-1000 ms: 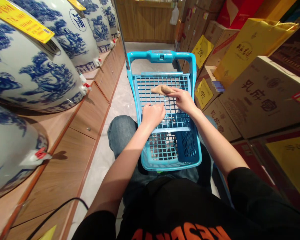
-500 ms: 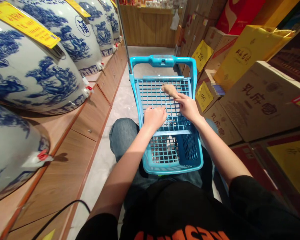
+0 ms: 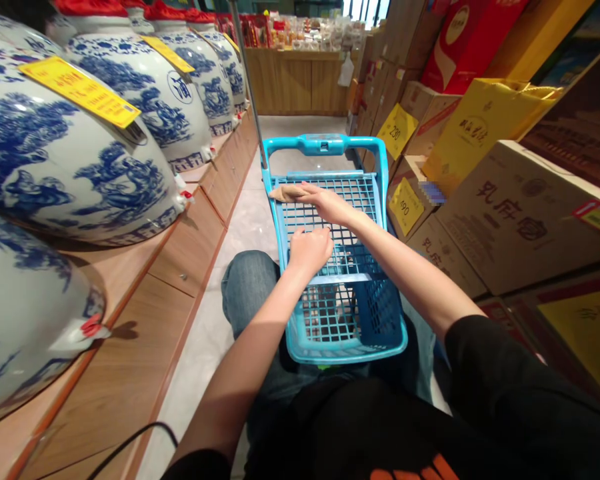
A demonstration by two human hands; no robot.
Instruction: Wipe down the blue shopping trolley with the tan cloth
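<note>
The blue plastic shopping basket [image 3: 340,359] sits between the person's legs; a mesh panel [image 3: 357,195] spans its far part, and a lower compartment lies on the near side. Right hand [image 3: 331,204]: grip closed on a tan cloth [image 3: 287,194], located at the far left corner of the panel. Left hand [image 3: 311,252]: fingers curled over the panel; whether this grip holds the mesh cannot be told. Dark shapes behind the lattice cannot be identified. Blue-and-white porcelain jars [image 3: 93,163] line a wooden cabinet [image 3: 135,333] at left; their contents are hidden, and the nearest jar is cut off. Cardboard cartons [image 3: 527,217] and a yellow gift bag [image 3: 480,130] occupy the right. A wooden counter [image 3: 290,83] bearing packaged goods [image 3: 310,33] stands across the far end of the pale floor [image 3: 245,217].
</note>
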